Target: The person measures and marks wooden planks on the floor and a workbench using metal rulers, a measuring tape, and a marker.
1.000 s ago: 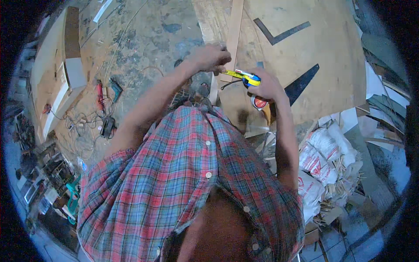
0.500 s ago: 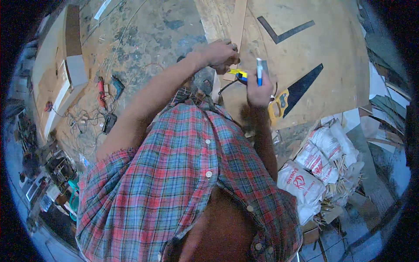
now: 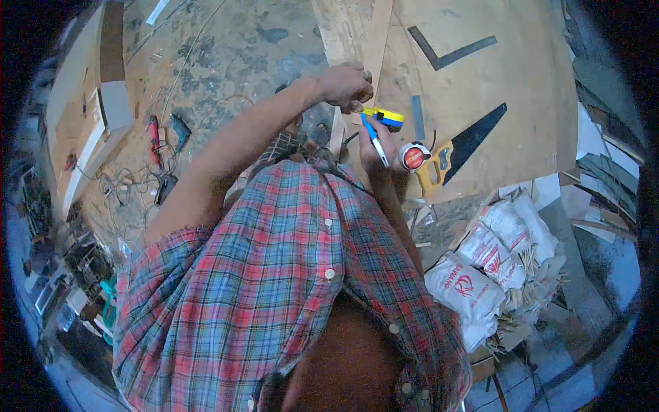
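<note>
The curled fingers of my left hand (image 3: 347, 85) are closed at the yellow blade end of a yellow-and-blue tape measure (image 3: 391, 119), over a narrow board (image 3: 377, 44). Below it, my right hand (image 3: 376, 152) grips a blue-and-white pen (image 3: 374, 141) that slants across the fingers, its white end toward me. The tape measure's case is just beyond the right fingertips; whether they also hold it I cannot tell. A red-and-white round tape measure (image 3: 413, 156) lies to the right, against the yellow handle of a handsaw (image 3: 473, 145).
A dark metal square (image 3: 439, 58) and a grey strip (image 3: 417, 117) lie on the large plywood sheet (image 3: 528, 75). White sacks of wood offcuts (image 3: 470, 288) stand at lower right. Left are a red power tool (image 3: 154, 139), a teal one (image 3: 180, 132), tangled cords and a long wooden piece (image 3: 113, 103).
My right hand has moved left and toward me, and the pen has turned from upright to slanting. The red-and-white tape measure and grey strip are now uncovered. My left hand stays nearly in place.
</note>
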The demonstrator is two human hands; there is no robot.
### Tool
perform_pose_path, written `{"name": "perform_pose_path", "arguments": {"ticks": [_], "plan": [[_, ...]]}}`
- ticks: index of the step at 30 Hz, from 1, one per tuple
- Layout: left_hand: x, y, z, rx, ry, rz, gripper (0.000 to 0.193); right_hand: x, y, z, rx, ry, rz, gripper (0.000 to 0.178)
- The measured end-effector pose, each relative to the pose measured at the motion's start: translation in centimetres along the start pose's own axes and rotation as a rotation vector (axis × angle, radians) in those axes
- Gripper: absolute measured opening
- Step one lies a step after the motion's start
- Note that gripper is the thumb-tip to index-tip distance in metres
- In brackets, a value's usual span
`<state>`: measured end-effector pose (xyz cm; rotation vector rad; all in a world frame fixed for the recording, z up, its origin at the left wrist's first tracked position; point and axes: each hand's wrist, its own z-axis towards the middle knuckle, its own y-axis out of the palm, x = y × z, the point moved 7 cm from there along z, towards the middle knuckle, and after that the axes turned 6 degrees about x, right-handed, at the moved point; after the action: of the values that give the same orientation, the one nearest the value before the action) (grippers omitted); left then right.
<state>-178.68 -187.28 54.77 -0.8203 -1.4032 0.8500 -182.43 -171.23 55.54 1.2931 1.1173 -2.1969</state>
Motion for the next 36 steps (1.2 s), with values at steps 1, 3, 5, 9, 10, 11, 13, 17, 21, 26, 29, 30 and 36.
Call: {"name": "perform_pose_path", "arguments": {"ticks": [1,3,5,9,10,11,13,17,21,26,29,30,36], "plan": [[-0.2,0.4,-0.3,-0.019,-0.011,-0.002,0.031,0.4,0.2,-0.1,0.001,0.04,0.005,0.027],[0.0,0.2,-0.8,0.086,0.058,-0.086,0.035,1.0,0.6,-0.2,0.003,0.078,0.006,0.025],[-0.2,0.7,-1.0,0.069,0.054,-0.108,0.036,2.6,0.9,-0.3,0.004,0.288,-0.002,0.023],[-0.4,1.1,-1.1,0.091,0.055,-0.176,0.038,3.0,1.5,-0.1,-0.042,0.262,-0.095,0.022],[-0.4,1.1,-1.1,0.091,0.055,-0.172,0.038,3.2,1.5,-0.1,-0.026,0.271,-0.057,0.022],[-0.3,1.1,-1.1,0.1,0.07,-0.165,0.036,3.4,1.5,-0.1,-0.003,0.29,-0.028,0.022],[-0.2,0.9,-1.1,0.108,0.085,-0.157,0.034,3.6,1.7,0.0,-0.016,0.282,-0.006,0.021],[-0.5,1.3,-0.9,0.025,0.033,-0.161,0.027,4.3,2.0,0.0,-0.075,0.311,-0.016,0.019],[-0.2,0.8,-1.0,0.046,0.032,-0.122,0.023,4.3,2.3,0.0,-0.115,0.26,-0.018,0.017],[-0.2,0.7,-1.0,0.055,0.042,-0.1,0.023,4.7,2.3,0.0,-0.045,0.241,0.01,0.018],[-0.4,1.0,-0.8,0.025,0.028,-0.116,0.023,5.2,2.3,-0.1,-0.064,0.264,-0.107,0.018],[-0.5,1.3,-0.8,0.002,0.014,-0.118,0.023,5.1,2.4,-0.1,-0.077,0.238,-0.088,0.018],[-0.3,1.0,-0.9,0.062,0.015,-0.147,0.021,4.9,2.3,-0.1,-0.048,0.225,-0.06,0.018]]}}
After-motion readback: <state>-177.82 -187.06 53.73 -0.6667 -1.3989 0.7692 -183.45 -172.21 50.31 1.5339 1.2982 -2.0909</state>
